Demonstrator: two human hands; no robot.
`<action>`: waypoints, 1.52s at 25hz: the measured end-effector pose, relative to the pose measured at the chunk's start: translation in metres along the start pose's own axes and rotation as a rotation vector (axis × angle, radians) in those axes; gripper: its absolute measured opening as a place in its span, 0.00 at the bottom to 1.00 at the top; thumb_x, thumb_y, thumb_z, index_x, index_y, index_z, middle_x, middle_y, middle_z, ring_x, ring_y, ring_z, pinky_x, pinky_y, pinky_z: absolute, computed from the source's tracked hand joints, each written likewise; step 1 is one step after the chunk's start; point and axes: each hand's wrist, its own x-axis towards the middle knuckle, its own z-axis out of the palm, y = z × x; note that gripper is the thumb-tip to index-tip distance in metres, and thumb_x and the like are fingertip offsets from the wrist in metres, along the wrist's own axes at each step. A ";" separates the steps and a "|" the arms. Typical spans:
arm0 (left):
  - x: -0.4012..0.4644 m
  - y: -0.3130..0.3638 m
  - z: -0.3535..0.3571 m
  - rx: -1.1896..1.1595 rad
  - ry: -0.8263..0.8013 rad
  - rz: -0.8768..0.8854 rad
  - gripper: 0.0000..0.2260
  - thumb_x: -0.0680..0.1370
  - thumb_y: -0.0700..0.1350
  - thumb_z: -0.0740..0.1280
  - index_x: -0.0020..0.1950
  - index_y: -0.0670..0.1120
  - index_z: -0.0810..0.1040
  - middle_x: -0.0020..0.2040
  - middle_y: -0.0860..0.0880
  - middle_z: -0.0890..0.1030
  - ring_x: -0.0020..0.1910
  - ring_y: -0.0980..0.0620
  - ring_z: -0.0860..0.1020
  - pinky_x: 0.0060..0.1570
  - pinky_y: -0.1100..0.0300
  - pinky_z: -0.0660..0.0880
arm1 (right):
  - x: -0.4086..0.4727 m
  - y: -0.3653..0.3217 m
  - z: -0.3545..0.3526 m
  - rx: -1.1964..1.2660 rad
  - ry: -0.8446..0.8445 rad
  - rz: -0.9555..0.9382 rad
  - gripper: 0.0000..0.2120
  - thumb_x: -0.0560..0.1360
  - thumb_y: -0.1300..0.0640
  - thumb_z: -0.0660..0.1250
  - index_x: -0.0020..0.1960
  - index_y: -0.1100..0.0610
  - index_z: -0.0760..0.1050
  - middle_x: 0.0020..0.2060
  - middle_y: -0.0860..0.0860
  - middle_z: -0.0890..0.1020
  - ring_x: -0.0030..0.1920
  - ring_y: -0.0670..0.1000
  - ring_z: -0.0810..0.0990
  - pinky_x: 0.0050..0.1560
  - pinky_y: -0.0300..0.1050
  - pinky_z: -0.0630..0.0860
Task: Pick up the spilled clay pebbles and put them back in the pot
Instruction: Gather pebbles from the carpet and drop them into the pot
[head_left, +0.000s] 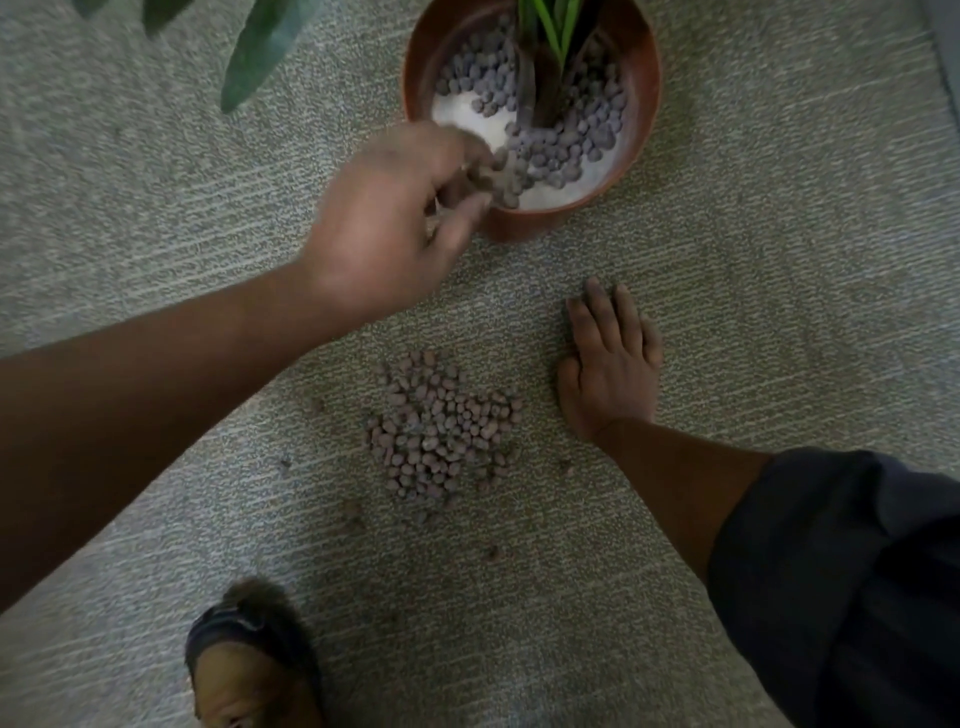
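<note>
At the top centre of the frame stands a round terracotta-coloured pot (644, 78) holding a green-leaved plant (550, 31) and grey-brown clay pebbles over a white layer. The left hand (384, 228), blurred, reaches over the pot's near rim with pebbles at its curled fingertips. A heap of spilled clay pebbles (441, 426) lies mid-frame on the grey-green ribbed carpet (779, 234). Just right of the heap, the right hand (608, 364) rests flat on the carpet, fingers straight.
</note>
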 end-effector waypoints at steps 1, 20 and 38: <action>-0.014 0.000 0.006 -0.006 -0.075 0.038 0.07 0.80 0.49 0.66 0.57 0.50 0.76 0.46 0.56 0.73 0.45 0.62 0.68 0.44 0.69 0.66 | 0.000 0.000 0.000 0.000 0.003 -0.001 0.31 0.76 0.48 0.55 0.78 0.49 0.58 0.81 0.49 0.57 0.81 0.56 0.51 0.77 0.56 0.48; -0.096 -0.031 0.065 -0.057 -0.677 -0.176 0.12 0.69 0.38 0.72 0.52 0.45 0.81 0.49 0.49 0.74 0.46 0.48 0.76 0.43 0.57 0.72 | 0.000 -0.001 0.004 0.028 0.022 0.010 0.29 0.76 0.49 0.55 0.78 0.49 0.60 0.81 0.49 0.58 0.81 0.56 0.52 0.77 0.60 0.52; 0.011 0.021 -0.029 -1.630 -0.300 -1.101 0.13 0.70 0.38 0.64 0.53 0.37 0.81 0.48 0.41 0.82 0.48 0.46 0.82 0.52 0.55 0.81 | 0.000 -0.001 0.004 0.004 0.001 0.018 0.30 0.77 0.47 0.55 0.79 0.48 0.58 0.81 0.48 0.56 0.81 0.55 0.50 0.77 0.56 0.46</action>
